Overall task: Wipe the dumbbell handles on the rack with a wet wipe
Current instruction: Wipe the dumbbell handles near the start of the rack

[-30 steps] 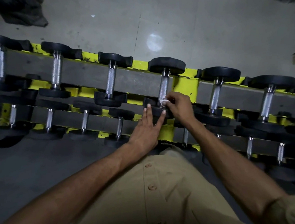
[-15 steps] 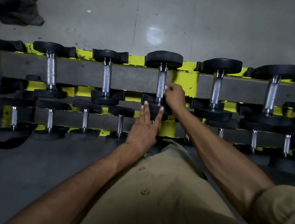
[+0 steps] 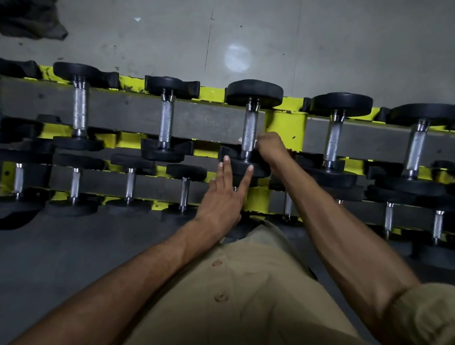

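The right hand [image 3: 270, 148] is clutching the wipe [image 3: 256, 141] at the handle's [image 3: 249, 127] four o'clock. The flat left hand [image 3: 221, 197] is bracing the weight [image 3: 238, 166], which risks rolling.

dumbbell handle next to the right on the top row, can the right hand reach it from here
Probably yes: the next handle lies bare, close beside the right hand holding the wet wipe; only the yellow rack post lies between.

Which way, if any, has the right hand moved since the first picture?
Yes. The right hand, holding the wet wipe, slid up the handle, away from the dumbbell's near head.
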Tool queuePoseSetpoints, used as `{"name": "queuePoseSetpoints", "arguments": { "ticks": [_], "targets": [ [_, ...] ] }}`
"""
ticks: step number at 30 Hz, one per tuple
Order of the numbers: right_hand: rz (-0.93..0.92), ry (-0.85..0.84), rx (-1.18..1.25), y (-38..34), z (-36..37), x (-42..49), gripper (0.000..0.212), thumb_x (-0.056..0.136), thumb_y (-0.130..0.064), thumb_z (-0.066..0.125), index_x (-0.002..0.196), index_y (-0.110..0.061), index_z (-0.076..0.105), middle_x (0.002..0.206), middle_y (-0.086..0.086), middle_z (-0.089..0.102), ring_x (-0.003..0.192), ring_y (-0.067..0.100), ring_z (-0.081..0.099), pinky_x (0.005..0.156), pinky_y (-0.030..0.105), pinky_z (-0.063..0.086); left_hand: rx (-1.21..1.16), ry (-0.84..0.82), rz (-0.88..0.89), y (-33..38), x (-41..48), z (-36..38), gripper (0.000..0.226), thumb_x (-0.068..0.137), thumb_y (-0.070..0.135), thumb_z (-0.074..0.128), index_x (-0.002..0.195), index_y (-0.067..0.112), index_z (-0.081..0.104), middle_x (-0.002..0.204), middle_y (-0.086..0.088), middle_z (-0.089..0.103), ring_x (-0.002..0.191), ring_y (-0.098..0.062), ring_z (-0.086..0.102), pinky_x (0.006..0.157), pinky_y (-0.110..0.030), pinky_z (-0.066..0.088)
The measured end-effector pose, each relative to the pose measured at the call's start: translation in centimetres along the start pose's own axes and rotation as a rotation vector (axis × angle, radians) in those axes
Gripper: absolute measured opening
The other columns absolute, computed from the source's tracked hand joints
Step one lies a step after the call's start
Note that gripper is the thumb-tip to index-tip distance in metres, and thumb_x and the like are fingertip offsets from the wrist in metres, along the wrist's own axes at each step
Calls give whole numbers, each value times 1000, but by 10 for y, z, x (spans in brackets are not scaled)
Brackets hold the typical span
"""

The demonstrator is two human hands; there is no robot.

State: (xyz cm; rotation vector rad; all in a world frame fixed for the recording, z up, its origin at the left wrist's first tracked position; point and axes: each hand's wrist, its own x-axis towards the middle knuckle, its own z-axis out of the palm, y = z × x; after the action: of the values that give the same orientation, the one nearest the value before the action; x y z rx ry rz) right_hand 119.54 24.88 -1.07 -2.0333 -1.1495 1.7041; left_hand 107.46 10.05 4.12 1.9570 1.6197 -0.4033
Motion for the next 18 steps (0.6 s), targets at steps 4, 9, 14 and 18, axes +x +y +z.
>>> {"name": "queuePoseSetpoints", "arguments": {
  "ticks": [4, 9, 14, 18],
  "targets": [
    [-102, 106, -213, 10, -8, -1, 11, 78, -9, 70, 87, -9, 76, 84, 10, 77, 75, 23, 71, 67, 40, 58, -18, 3, 2, 0, 0, 1, 110, 99, 18, 62, 161, 17, -28, 158, -43, -31, 156, -54, -9, 126, -52, 26],
    [-529, 393, -468, 15, 5, -23, 16, 93, -17, 62, 109, -16, 62, 92, 8, 74, 80, 28, 66, 66, 35, 52, -22, 3, 18, -4, 1, 4, 109, 99, 20, 61, 160, 18, -30, 157, -43, -32, 156, -54, -9, 126, -54, 26],
    [-849, 389, -617, 7, -5, -14, 23, 94, -12, 58, 116, -14, 65, 112, 7, 61, 89, 27, 62, 69, 32, 49, -30, 16, 17, -4, 4, 8, 110, 100, 19, 60, 158, 18, -33, 155, -43, -35, 155, -55, -11, 128, -54, 22],
    [-1006, 141, -1081, -1, -16, -13, 38, 87, -11, 65, 125, -16, 66, 125, 5, 58, 112, 25, 57, 72, 35, 56, -37, 7, 18, -5, 5, 8, 109, 101, 18, 59, 158, 19, -34, 155, -42, -36, 155, -54, -14, 129, -55, 18]
  ]
}}
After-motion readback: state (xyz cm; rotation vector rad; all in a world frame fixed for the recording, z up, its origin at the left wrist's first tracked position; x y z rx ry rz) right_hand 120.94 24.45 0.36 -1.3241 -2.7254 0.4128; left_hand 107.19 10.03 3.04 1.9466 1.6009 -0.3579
